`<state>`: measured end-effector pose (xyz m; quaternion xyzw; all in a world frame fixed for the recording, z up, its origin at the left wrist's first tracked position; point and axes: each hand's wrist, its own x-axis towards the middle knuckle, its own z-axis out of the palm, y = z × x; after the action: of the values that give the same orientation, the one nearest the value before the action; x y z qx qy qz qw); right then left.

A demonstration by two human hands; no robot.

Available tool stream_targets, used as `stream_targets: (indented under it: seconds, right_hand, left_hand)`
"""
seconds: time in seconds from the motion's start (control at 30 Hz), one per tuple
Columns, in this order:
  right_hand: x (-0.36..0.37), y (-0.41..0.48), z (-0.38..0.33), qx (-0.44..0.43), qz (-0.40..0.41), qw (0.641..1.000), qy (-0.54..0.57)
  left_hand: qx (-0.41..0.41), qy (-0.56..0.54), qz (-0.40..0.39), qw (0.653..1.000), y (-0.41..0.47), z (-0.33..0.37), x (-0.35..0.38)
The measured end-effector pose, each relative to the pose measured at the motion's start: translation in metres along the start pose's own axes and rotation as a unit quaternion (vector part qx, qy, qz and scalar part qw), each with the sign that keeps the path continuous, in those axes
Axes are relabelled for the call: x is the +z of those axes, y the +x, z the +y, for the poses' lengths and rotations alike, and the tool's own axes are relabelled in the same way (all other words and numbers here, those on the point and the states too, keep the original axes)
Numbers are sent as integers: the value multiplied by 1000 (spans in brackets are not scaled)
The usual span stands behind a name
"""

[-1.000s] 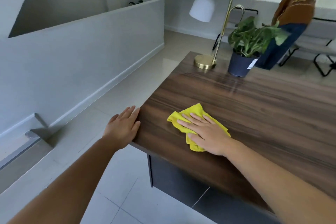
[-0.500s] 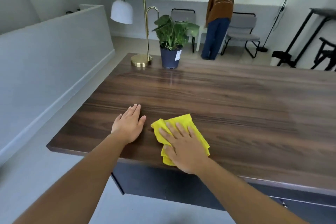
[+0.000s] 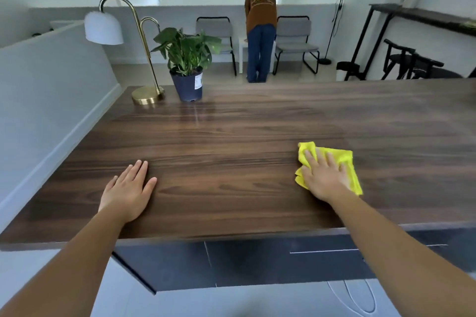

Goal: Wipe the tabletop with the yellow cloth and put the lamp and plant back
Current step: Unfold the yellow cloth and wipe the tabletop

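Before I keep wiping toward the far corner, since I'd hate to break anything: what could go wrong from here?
Two risks stand out. The lamp and the potted plant stand close together at the far left corner of the tabletop, so a wide sweep there could knock either one, and the tall lamp looks easy to tip. The right hand only presses flat on the yellow cloth, which could bunch or slip out.

2 hands (image 3: 127,192), 1 yellow cloth (image 3: 342,159), 1 lamp (image 3: 146,95), 1 plant (image 3: 186,51), 2 grey chairs (image 3: 295,33), 1 tabletop (image 3: 231,141).

White label on plant pot (image 3: 187,87): print too small, unreadable.
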<state>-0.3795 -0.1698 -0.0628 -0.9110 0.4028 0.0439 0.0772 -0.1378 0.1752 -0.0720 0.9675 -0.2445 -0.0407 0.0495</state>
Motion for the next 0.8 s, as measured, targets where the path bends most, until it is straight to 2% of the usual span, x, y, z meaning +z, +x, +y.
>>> stream_targets:
  seconds: [0.07,0.13,0.2,0.27,0.33,0.43,0.53,0.6,0.63,0.7,0.8]
  right_hand:
    - [12,-12,-58,-121,-16,992,-22]
    - [25,-42,-99,-259,-17,965,-40]
    - [29,-71,-100,-367,-20,929,-34]
    - [25,-75,-63,-423,-30,905,-24]
    - [16,-60,-16,-410,-23,912,-15]
    - [1,-10,37,-277,-12,960,-30]
    - [-7,47,38,-126,-4,991,-42]
    - [-9,77,3,-59,-8,998,-28]
    - [-9,87,-24,-53,-14,998,-25]
    - [-3,92,-89,-101,-28,994,-17]
    - [17,59,-183,-257,-39,965,-35]
  left_hand:
    - [0,7,-1,1000,0,1,0]
    - [-4,9,-2,1000,0,1,1]
    - [-4,9,1,1000,-1,2,0]
    - [-4,7,9,1000,-1,2,-1]
    - [-7,6,22,1000,-1,3,-3]
    - [-8,15,38,999,1,7,-6]
    - [-5,27,48,998,10,9,-12]
    - [-3,11,53,999,19,6,-15]
    - [-2,3,55,998,25,4,-16]
    - [5,-3,57,998,37,0,-18]
    - [3,-5,48,999,60,-14,-25]
